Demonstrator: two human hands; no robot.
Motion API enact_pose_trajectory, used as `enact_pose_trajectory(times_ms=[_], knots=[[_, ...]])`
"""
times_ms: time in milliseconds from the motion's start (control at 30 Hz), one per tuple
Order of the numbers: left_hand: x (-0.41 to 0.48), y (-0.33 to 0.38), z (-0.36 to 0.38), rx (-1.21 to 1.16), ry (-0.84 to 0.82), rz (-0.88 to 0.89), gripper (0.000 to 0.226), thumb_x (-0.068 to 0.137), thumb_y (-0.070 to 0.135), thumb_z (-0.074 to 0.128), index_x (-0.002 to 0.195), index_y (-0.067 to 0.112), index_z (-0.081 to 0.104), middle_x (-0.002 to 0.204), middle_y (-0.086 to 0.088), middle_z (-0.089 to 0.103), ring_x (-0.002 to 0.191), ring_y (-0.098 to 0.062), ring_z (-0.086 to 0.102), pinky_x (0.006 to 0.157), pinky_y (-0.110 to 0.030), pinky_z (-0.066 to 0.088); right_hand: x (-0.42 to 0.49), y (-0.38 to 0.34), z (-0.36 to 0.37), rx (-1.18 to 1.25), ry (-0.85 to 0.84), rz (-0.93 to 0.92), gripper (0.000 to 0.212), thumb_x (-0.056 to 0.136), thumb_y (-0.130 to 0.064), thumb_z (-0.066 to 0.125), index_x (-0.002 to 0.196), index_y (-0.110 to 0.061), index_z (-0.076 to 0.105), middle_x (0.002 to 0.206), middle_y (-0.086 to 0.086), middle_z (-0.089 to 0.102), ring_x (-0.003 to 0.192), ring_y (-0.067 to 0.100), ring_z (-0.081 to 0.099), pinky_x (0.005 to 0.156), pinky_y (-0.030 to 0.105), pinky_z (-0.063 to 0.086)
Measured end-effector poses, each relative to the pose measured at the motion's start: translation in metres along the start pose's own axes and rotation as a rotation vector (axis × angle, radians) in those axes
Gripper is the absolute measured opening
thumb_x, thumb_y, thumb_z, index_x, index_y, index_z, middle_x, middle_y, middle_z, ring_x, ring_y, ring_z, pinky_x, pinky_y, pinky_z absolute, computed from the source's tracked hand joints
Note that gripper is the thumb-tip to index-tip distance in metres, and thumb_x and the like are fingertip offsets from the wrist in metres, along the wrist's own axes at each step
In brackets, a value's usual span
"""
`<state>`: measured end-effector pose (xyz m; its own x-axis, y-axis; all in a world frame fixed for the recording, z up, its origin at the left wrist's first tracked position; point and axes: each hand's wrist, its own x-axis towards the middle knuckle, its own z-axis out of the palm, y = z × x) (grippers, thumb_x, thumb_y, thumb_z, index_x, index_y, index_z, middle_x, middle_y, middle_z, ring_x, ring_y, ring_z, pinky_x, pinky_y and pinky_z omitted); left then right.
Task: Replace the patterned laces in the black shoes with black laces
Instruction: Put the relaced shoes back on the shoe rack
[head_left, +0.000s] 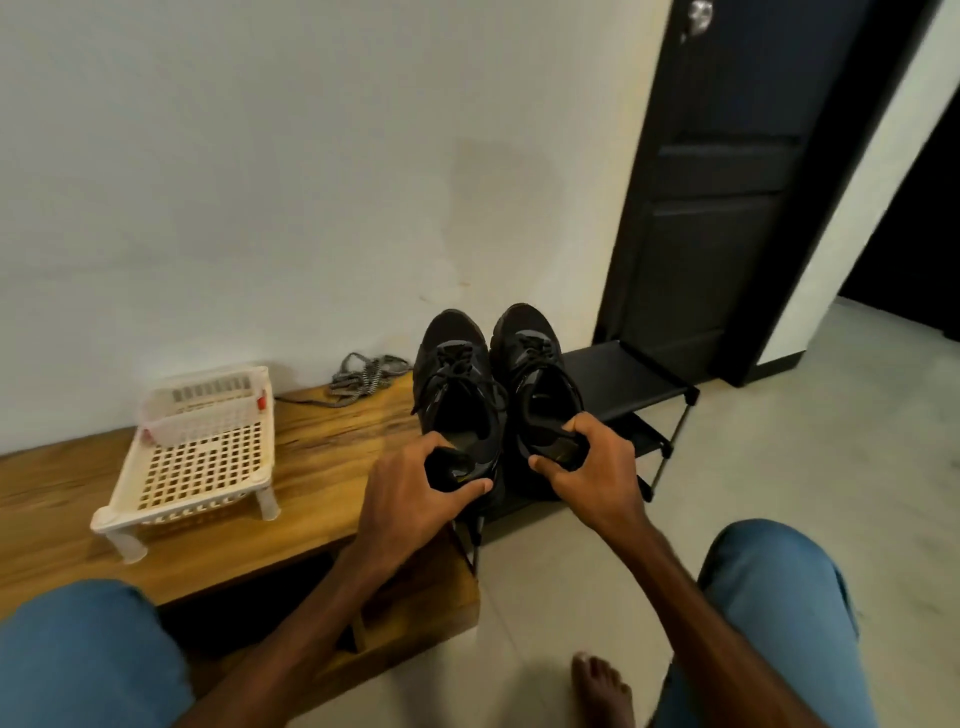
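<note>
Two black shoes with black laces are held up side by side, toes pointing away from me. My left hand (415, 488) grips the heel of the left shoe (454, 379). My right hand (587, 462) grips the heel of the right shoe (535, 364). A black lace end hangs down below the left shoe. The patterned black-and-white laces (363, 376) lie in a loose heap on the wooden bench (322, 457), against the wall, just left of the shoes.
A white plastic lattice tray (202, 457) on short legs stands on the bench to the left. A low black shoe rack (628, 384) sits on the floor behind the shoes, beside a dark door (727, 182). My knees and one bare foot (602, 691) are below.
</note>
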<state>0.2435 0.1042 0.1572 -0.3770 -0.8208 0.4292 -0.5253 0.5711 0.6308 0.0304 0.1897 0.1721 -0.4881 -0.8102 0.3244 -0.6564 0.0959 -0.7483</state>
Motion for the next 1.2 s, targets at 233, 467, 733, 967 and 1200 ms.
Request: enact_pose_trajectory(times_ms=[233, 467, 733, 967, 1200], knots=[[0.024, 0.045, 0.097, -0.025, -0.229, 0.121, 0.049, 0.067, 0.067, 0.081, 0.1, 0.031, 0.07, 0.092, 0.017, 0.071, 0.081, 0.0, 0.064, 0.07, -0.019, 0.052, -0.01, 0.083, -0.045, -0.123, 0.194, 0.172, 0.034, 0.071, -0.022, 0.092, 0.082, -0.022, 0.06, 0.085, -0.003, 0.065, 0.075, 0.013, 0.063, 0.064, 0.027, 0.051], [0.016, 0.047, 0.165, -0.058, -0.546, 0.111, 0.061, 0.061, 0.076, 0.076, 0.101, 0.031, 0.067, 0.092, 0.015, 0.071, 0.085, 0.0, 0.065, 0.078, -0.032, 0.059, -0.024, 0.14, -0.056, -0.244, 0.178, 0.465, 0.033, 0.073, -0.021, 0.09, 0.087, -0.02, 0.06, 0.081, 0.0, 0.061, 0.075, 0.021, 0.058, 0.068, 0.026, 0.045], [0.004, 0.017, 0.207, -0.05, -0.524, -0.134, 0.053, 0.057, 0.066, 0.087, 0.095, 0.03, 0.073, 0.091, 0.011, 0.073, 0.086, -0.008, 0.067, 0.074, -0.026, 0.057, 0.004, 0.182, -0.016, -0.225, -0.009, 0.519, 0.034, 0.068, -0.016, 0.091, 0.084, -0.023, 0.062, 0.085, 0.002, 0.068, 0.081, 0.025, 0.068, 0.075, 0.035, 0.06], [0.008, -0.012, 0.236, -0.061, -0.428, -0.276, 0.058, 0.06, 0.058, 0.089, 0.104, 0.026, 0.072, 0.098, 0.007, 0.072, 0.094, -0.011, 0.066, 0.08, -0.032, 0.059, 0.032, 0.206, 0.022, -0.179, -0.047, 0.488, 0.034, 0.069, -0.015, 0.092, 0.087, -0.02, 0.064, 0.086, 0.002, 0.068, 0.083, 0.024, 0.068, 0.079, 0.035, 0.059], [0.033, -0.039, 0.263, -0.08, -0.31, -0.394, 0.054, 0.069, 0.049, 0.089, 0.11, 0.021, 0.066, 0.105, 0.004, 0.07, 0.097, -0.015, 0.065, 0.078, -0.028, 0.054, 0.083, 0.223, 0.059, -0.126, -0.119, 0.386, 0.035, 0.07, -0.01, 0.092, 0.09, -0.013, 0.064, 0.088, 0.0, 0.066, 0.08, 0.015, 0.063, 0.074, 0.02, 0.053]])
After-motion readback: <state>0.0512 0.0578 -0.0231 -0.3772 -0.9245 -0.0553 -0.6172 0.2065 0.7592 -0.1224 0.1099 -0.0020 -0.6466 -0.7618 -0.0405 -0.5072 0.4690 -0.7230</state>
